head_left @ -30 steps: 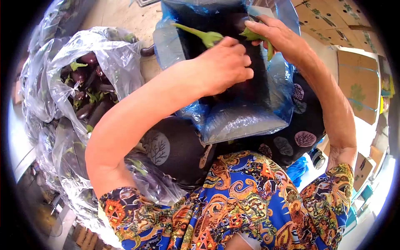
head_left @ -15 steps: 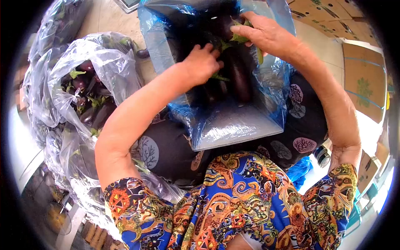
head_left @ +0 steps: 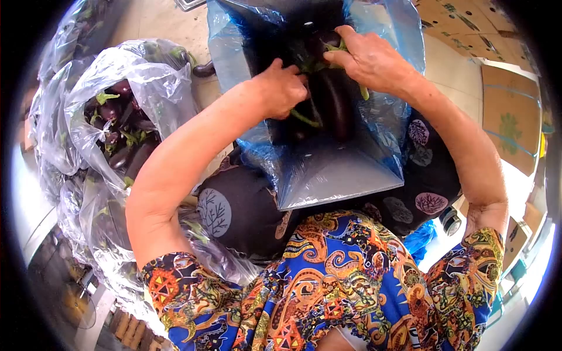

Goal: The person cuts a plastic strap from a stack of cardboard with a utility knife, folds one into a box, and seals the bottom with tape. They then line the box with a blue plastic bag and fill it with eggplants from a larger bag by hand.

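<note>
A box lined with blue plastic (head_left: 374,126) leans against my lap, with several dark purple eggplants (head_left: 335,108) lying in it. My right hand (head_left: 370,61) is closed around the green cap end of an eggplant (head_left: 323,44) near the box's far right side. Over the left part of the box, my left hand (head_left: 282,92) has its fingers curled in among the eggplants; their tips are hidden, so what they grip does not show. A green stem (head_left: 305,119) sticks out just below that hand.
To the left stands a large clear plastic bag (head_left: 161,79) full of eggplants (head_left: 111,110). One loose eggplant (head_left: 204,69) lies on the floor beside it. Cardboard boxes (head_left: 509,111) are stacked at the right. The box's near edge rests by my dark patterned trousers (head_left: 240,202).
The box sits slightly farther right in view. My left hand has shifted a little down in the box, baring a green stem. My right hand keeps its hold on the eggplant's cap end.
</note>
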`<control>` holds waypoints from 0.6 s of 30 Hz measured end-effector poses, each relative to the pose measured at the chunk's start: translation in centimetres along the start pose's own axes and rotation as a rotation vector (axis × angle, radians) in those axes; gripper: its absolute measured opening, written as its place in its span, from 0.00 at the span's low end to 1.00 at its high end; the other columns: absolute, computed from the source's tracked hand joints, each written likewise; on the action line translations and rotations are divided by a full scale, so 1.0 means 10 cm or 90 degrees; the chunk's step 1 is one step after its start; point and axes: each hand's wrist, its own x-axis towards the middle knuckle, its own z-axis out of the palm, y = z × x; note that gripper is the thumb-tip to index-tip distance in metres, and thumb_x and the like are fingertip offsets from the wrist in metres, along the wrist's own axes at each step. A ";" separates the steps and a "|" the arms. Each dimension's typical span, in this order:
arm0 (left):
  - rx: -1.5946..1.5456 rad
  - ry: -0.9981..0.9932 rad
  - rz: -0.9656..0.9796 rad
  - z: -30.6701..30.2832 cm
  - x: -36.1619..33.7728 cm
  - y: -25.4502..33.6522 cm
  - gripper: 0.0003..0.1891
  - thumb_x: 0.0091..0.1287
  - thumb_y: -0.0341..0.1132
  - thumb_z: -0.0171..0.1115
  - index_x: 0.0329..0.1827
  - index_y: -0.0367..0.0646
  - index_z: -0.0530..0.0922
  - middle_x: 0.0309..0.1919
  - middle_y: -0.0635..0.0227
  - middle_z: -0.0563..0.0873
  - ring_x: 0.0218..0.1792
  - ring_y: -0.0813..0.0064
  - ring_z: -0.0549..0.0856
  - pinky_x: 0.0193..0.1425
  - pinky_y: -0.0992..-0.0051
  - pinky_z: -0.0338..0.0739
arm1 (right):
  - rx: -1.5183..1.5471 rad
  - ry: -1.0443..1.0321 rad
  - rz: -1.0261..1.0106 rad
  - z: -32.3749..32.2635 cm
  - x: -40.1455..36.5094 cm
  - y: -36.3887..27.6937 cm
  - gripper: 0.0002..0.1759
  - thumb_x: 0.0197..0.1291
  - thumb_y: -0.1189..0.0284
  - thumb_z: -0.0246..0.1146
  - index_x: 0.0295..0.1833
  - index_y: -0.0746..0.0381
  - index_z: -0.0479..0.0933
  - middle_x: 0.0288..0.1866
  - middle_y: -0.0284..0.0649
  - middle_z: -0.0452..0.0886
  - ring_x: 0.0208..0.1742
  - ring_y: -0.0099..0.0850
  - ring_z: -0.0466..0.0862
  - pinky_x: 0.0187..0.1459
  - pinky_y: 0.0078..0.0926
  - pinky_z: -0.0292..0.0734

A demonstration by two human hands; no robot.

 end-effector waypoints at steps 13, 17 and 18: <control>-0.295 -0.023 -0.005 -0.12 -0.11 0.31 0.19 0.55 0.36 0.67 0.50 0.40 0.81 0.42 0.51 0.83 0.47 0.49 0.83 0.52 0.57 0.78 | -0.190 0.002 -0.035 0.48 -0.18 -0.23 0.27 0.62 0.67 0.61 0.61 0.70 0.62 0.40 0.62 0.81 0.36 0.57 0.85 0.36 0.51 0.82; -0.488 0.096 0.069 -0.20 -0.34 0.39 0.21 0.59 0.37 0.67 0.54 0.37 0.80 0.45 0.51 0.83 0.48 0.51 0.83 0.56 0.59 0.77 | -0.103 -0.182 0.045 0.72 -0.16 -0.12 0.44 0.62 0.65 0.63 0.76 0.66 0.46 0.54 0.66 0.75 0.52 0.60 0.81 0.52 0.51 0.78; -0.510 0.130 0.081 -0.25 -0.42 0.40 0.21 0.60 0.38 0.67 0.54 0.37 0.80 0.46 0.51 0.83 0.49 0.52 0.83 0.56 0.60 0.77 | -0.091 -0.219 0.086 0.78 -0.14 -0.07 0.48 0.62 0.64 0.63 0.78 0.65 0.42 0.56 0.66 0.75 0.55 0.60 0.80 0.54 0.50 0.77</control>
